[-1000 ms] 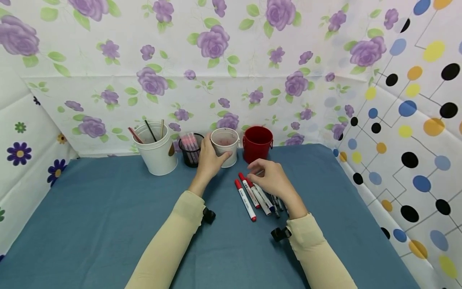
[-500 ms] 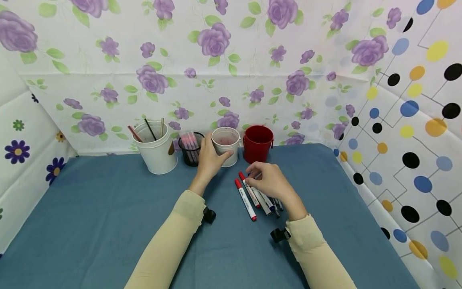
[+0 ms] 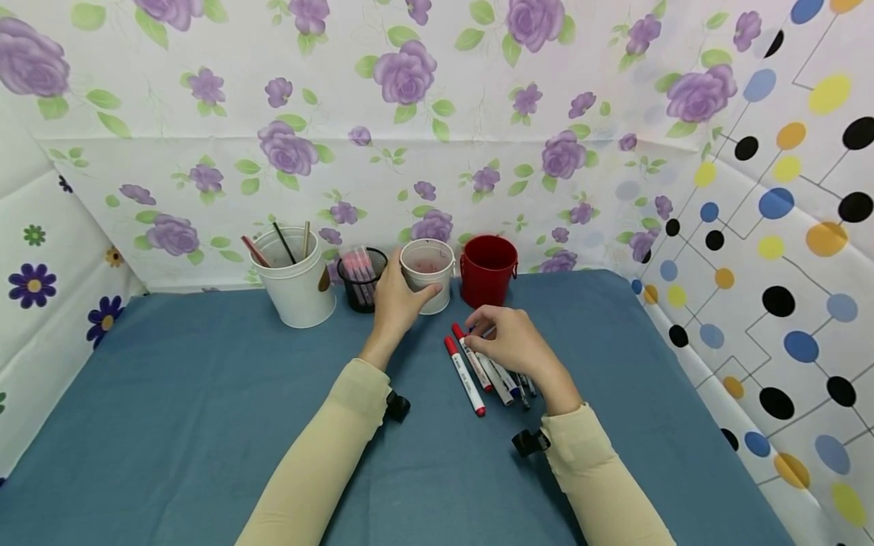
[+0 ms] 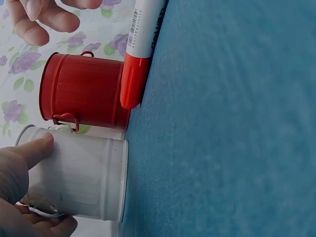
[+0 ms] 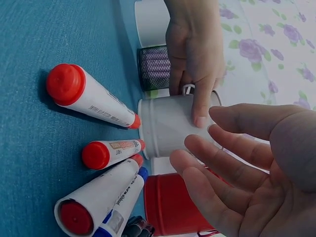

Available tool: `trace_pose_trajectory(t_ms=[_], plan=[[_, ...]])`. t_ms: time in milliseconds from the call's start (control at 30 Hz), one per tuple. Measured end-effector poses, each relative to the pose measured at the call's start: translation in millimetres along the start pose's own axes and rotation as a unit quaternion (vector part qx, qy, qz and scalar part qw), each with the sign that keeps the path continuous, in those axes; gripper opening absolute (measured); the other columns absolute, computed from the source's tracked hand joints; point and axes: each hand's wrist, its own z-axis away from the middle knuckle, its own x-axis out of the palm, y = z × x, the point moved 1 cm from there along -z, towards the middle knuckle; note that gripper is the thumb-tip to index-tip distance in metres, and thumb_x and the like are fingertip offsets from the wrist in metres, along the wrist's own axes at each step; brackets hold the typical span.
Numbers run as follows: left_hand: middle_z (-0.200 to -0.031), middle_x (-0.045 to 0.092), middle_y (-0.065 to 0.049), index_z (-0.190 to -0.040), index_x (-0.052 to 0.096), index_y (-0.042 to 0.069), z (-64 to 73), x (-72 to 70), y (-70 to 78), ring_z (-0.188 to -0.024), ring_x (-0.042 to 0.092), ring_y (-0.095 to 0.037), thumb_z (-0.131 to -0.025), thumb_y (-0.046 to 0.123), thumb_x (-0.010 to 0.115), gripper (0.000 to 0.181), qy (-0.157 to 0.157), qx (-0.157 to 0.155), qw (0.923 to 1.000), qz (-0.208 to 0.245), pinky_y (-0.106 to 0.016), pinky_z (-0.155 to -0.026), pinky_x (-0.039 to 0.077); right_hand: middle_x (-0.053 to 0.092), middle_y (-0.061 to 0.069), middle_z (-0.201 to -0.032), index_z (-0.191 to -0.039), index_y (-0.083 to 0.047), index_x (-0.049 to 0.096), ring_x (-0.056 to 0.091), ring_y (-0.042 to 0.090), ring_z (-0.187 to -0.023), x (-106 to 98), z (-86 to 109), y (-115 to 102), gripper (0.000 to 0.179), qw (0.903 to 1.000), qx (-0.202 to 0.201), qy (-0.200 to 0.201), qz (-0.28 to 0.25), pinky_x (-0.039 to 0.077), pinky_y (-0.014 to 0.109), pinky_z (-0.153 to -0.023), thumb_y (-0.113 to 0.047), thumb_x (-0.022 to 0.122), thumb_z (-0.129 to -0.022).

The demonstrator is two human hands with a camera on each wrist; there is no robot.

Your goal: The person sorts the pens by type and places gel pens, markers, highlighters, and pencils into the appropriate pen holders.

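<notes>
My left hand [image 3: 397, 303] holds a small white bucket [image 4: 84, 168] that stands on the blue cloth, thumb on its front and the other fingers on its left side. Over a row of markers hovers my right hand [image 3: 519, 349], its fingers loosely bent with nothing between them, as the right wrist view [image 5: 237, 168] confirms. Below it lie several pens: a red-capped marker [image 3: 466, 378] at the left of the row, a second red-capped marker [image 5: 113, 152] beside it, then blue and dark pens [image 5: 136, 228] partly hidden by the hand.
A red bucket [image 3: 488, 277] stands right of the small white one. On the left are a black mesh cup [image 3: 358, 296] of pink pens and a larger white bucket [image 3: 300, 296] holding several thin sticks. Flowered cloth [image 3: 410, 174] hangs close behind.
Over the markers, my right hand has shifted its fingers slightly since a second ago. The left hand and the small white bucket stay in place.
</notes>
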Motion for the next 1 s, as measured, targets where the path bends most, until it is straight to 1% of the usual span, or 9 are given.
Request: trace_pose_trajectory(t_ms=[167,300,367,500,700,833,1000], plan=[[-0.149,0.058,-0.020,-0.161,0.039,0.009,0.2,1.1,-2.6,-0.137,0.056,-0.037,-0.087,0.036,0.090,0.093,-0.018,-0.019,0.9996,0.012,-0.056,-0.115,0.044,0.078,0.007,-0.107,-0.122,-0.007,0.075,0.071,0.021,-0.090,0,0.3,0,0.026,1.0000,0.002,-0.001,0.001,0.062,0.040,-0.080,-0.020,0.077,-0.099],[-0.154,0.054,-0.018,-0.164,0.033,0.014,1.1,0.3,-6.0,-0.143,0.052,-0.038,-0.089,0.038,0.088,0.096,-0.043,-0.039,0.9975,0.039,-0.057,-0.118,0.041,0.077,0.006,-0.107,-0.123,-0.008,0.075,0.071,0.021,-0.090,0,0.4,0,0.027,1.0000,0.005,-0.003,0.003,0.062,0.041,-0.081,-0.021,0.078,-0.099],[-0.156,0.052,-0.018,-0.165,0.031,0.015,1.1,-0.6,-7.6,-0.144,0.050,-0.037,-0.090,0.039,0.088,0.097,-0.053,-0.045,0.9963,0.050,-0.058,-0.118,0.040,0.077,0.006,-0.107,-0.123,-0.008,0.075,0.071,0.021,-0.091,1,0.0,0,0.028,1.0000,0.007,-0.004,0.003,0.062,0.041,-0.081,-0.022,0.078,-0.099],[-0.158,0.050,-0.019,-0.165,0.029,0.015,0.2,-1.8,-10.9,-0.145,0.049,-0.036,-0.089,0.038,0.088,0.099,-0.067,-0.047,0.9938,0.075,-0.056,-0.119,0.039,0.077,0.006,-0.107,-0.123,-0.008,0.075,0.071,0.022,-0.091,1,-1.2,0,0.028,1.0000,0.006,-0.005,0.001,0.062,0.041,-0.081,-0.022,0.078,-0.099],[-0.160,0.047,-0.017,-0.166,0.026,0.015,-2.0,-1.4,-15.0,-0.147,0.047,-0.033,-0.089,0.036,0.089,0.102,-0.084,-0.054,0.9892,0.107,-0.053,-0.121,0.038,0.078,0.008,-0.108,-0.122,-0.007,0.075,0.072,0.024,-0.091,0,-1.3,0,0.027,1.0000,0.000,-0.005,0.000,0.062,0.041,-0.080,-0.020,0.078,-0.099],[-0.160,0.046,-0.016,-0.167,0.025,0.015,-2.8,-1.0,-16.2,-0.147,0.046,-0.033,-0.089,0.034,0.089,0.102,-0.093,-0.053,0.9878,0.114,-0.052,-0.122,0.037,0.077,0.007,-0.106,-0.121,-0.007,0.075,0.071,0.022,-0.089,1,-1.0,1,0.025,1.0000,-0.001,-0.005,0.002,0.062,0.040,-0.079,-0.019,0.077,-0.099],[-0.161,0.046,-0.016,-0.167,0.025,0.017,-3.5,-0.4,-18.0,-0.148,0.045,-0.031,-0.090,0.032,0.089,0.101,-0.100,-0.051,0.9870,0.115,-0.052,-0.123,0.036,0.077,0.006,-0.102,-0.118,-0.007,0.076,0.069,0.019,-0.084,3,2.3,-5,0.023,0.9996,0.003,-0.006,0.026,0.061,0.037,-0.073,-0.019,0.078,-0.098]])
